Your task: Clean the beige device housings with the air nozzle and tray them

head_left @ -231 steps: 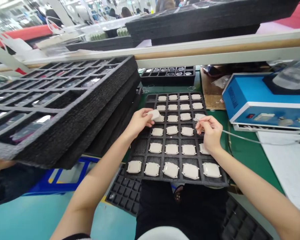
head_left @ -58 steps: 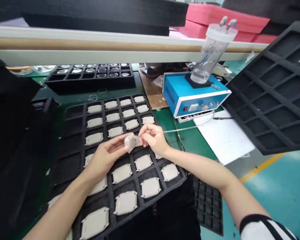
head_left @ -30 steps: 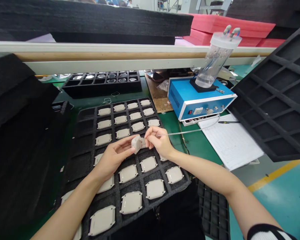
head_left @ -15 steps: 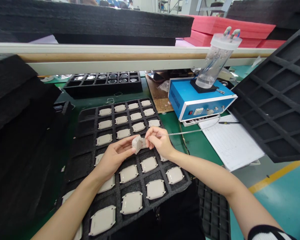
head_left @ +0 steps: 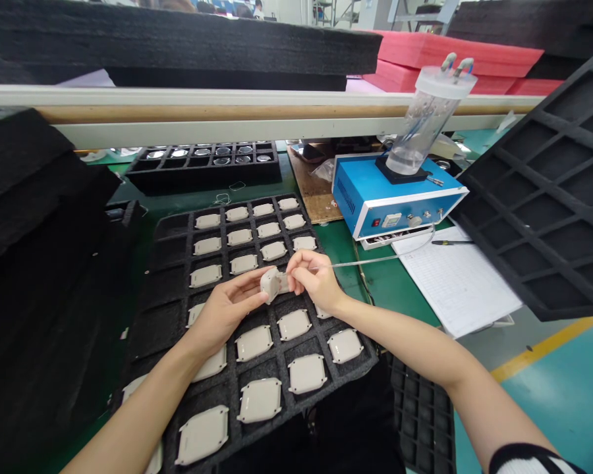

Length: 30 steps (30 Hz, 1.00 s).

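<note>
A beige watch case (head_left: 269, 286) is tilted up on its side in my left hand (head_left: 222, 306), the thumb and fingers closed on its edges. My right hand (head_left: 317, 284) is pinched around the end of a clear thin tube (head_left: 370, 262), close against the case. Its fingertips partly hide the tube's tip, so I cannot see exactly where it meets the case. Below both hands lies a black foam tray (head_left: 161, 332) with beige watch cases (head_left: 260, 400) in many compartments. The tube runs right to a blue machine (head_left: 400, 197).
A clear cylinder (head_left: 420, 131) stands on the machine. Paper sheets (head_left: 459, 283) with a pen (head_left: 452, 242) lie to the right, beside a tilted black foam tray (head_left: 548, 184). Black foam stacks (head_left: 39, 296) rise at left. A shelf rail (head_left: 217, 118) crosses behind.
</note>
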Each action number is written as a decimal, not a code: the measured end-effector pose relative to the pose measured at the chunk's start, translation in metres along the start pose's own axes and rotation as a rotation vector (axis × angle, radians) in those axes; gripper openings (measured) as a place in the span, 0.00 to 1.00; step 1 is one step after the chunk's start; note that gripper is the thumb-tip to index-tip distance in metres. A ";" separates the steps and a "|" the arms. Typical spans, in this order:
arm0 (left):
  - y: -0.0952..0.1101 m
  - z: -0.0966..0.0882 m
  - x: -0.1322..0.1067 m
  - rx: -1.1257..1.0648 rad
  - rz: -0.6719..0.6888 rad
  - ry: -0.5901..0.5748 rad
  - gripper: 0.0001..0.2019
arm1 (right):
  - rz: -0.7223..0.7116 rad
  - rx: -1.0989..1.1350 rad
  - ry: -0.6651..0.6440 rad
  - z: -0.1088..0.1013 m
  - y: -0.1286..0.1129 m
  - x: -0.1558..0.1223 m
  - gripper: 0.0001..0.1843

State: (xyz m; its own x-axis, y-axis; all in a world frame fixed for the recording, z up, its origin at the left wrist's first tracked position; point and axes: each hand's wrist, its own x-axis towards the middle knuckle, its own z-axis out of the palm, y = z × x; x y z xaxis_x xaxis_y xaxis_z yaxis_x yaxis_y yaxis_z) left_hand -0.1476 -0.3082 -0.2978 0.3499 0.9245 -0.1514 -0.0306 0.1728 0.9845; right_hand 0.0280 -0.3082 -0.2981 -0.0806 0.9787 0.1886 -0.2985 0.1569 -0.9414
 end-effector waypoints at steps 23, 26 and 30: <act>0.001 0.000 -0.002 0.011 0.017 -0.021 0.22 | 0.007 -0.013 -0.001 0.000 0.000 0.000 0.02; 0.001 0.000 -0.001 0.010 0.012 -0.021 0.22 | 0.011 -0.017 -0.002 0.000 0.000 0.000 0.02; 0.000 -0.001 -0.001 0.014 0.013 -0.023 0.22 | 0.015 -0.022 -0.001 0.000 0.000 0.000 0.02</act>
State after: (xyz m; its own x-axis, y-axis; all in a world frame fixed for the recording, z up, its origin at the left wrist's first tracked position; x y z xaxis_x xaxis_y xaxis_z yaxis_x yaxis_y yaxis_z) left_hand -0.1489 -0.3090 -0.2982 0.3706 0.9187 -0.1365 -0.0224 0.1557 0.9875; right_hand 0.0280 -0.3078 -0.2982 -0.0859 0.9809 0.1743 -0.2758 0.1447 -0.9503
